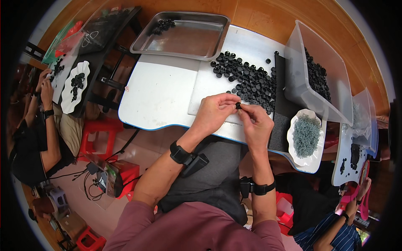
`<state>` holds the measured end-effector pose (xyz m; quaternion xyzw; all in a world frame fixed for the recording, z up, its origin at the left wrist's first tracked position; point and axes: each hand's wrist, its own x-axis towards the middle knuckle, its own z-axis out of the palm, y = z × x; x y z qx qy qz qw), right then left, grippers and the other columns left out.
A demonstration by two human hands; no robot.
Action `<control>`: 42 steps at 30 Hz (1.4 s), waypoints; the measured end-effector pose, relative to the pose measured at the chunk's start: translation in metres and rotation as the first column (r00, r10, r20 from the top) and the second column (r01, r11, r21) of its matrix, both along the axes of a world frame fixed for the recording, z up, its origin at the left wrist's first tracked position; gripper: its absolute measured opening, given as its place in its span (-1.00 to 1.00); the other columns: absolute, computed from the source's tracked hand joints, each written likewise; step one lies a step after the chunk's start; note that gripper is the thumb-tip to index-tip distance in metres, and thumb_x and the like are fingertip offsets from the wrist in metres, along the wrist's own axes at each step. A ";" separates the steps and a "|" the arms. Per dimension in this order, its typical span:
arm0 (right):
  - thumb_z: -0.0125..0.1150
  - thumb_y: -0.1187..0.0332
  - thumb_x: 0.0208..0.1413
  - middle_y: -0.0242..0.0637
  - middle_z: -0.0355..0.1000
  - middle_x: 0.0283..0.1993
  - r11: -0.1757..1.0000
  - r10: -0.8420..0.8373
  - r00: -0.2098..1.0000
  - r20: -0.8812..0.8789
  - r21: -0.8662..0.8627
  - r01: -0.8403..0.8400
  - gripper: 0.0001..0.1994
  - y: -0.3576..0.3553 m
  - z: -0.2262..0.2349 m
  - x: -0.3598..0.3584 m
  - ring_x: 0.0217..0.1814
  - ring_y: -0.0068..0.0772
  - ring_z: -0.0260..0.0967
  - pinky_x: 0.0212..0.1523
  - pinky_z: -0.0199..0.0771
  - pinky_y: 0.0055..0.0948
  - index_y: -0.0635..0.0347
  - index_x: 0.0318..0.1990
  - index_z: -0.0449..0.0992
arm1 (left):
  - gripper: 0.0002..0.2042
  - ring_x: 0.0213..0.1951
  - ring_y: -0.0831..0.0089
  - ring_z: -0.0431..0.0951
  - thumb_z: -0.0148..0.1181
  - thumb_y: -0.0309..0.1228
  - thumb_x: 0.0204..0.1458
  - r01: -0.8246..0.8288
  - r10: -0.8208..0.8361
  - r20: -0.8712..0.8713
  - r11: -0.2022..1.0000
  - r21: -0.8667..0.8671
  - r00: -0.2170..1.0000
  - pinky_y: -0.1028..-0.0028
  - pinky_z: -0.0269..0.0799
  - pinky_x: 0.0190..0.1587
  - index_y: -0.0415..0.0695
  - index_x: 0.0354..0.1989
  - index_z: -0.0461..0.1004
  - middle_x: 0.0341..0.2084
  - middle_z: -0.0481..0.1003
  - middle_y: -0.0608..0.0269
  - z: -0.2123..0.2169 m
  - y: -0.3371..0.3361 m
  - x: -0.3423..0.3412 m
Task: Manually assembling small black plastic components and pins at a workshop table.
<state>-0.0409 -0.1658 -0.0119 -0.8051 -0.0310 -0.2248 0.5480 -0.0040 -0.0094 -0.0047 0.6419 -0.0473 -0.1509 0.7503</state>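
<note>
Between the fingertips of both my hands is a small round black cap (238, 106), held over the near edge of the white table. My left hand (212, 115) pinches it from the left, its fingers curled together. From the other side my right hand (257, 123) grips it with thumb and forefinger. Just beyond, a spread of loose black caps (247, 79) lies on a white board (201, 93). Right of my right hand, a scalloped white dish (292, 146) holds a heap of thin grey-blue pieces (307, 134), too fine to make out singly.
A metal tray (188, 39) with some black parts stands at the back left. At the right, a clear plastic bin (293, 90) of black parts rests beside a dark foam mat (281, 121). Co-workers sit at tables left and right. Red stools (98, 136) stand on the floor.
</note>
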 end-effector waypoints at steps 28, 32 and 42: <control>0.22 0.68 0.13 -0.24 0.58 -0.27 0.970 0.057 0.992 -0.112 0.243 -0.029 -0.83 -0.003 0.007 0.003 -0.34 -0.54 0.53 -0.30 0.51 -0.57 0.34 -0.16 0.67 | -0.72 -0.09 0.51 0.63 0.29 -0.62 0.13 0.025 -0.025 0.022 0.999 0.022 0.999 0.53 0.56 0.03 -0.37 0.03 0.54 -0.13 0.62 0.13 0.006 0.001 -0.001; 0.21 0.66 0.13 -0.25 0.58 -0.27 0.975 0.053 0.992 -0.112 0.222 -0.027 -0.83 -0.007 0.007 0.002 -0.34 -0.54 0.53 -0.30 0.51 -0.57 0.34 -0.17 0.67 | -0.75 -0.09 0.52 0.62 0.27 -0.62 0.14 0.028 -0.029 0.036 1.000 0.003 0.999 0.53 0.55 0.03 -0.37 0.00 0.54 -0.14 0.62 0.16 0.002 -0.004 0.000; 0.24 0.63 0.10 -0.21 0.59 -0.26 0.992 0.062 0.991 -0.118 0.117 -0.048 -0.84 -0.009 0.005 0.003 -0.33 -0.47 0.54 -0.28 0.51 -0.53 0.32 -0.19 0.67 | -0.77 -0.15 0.52 0.64 0.28 -0.65 0.12 -0.018 0.017 0.048 1.000 0.016 0.999 0.57 0.57 -0.06 -0.37 -0.03 0.54 -0.18 0.63 0.14 0.003 -0.007 -0.003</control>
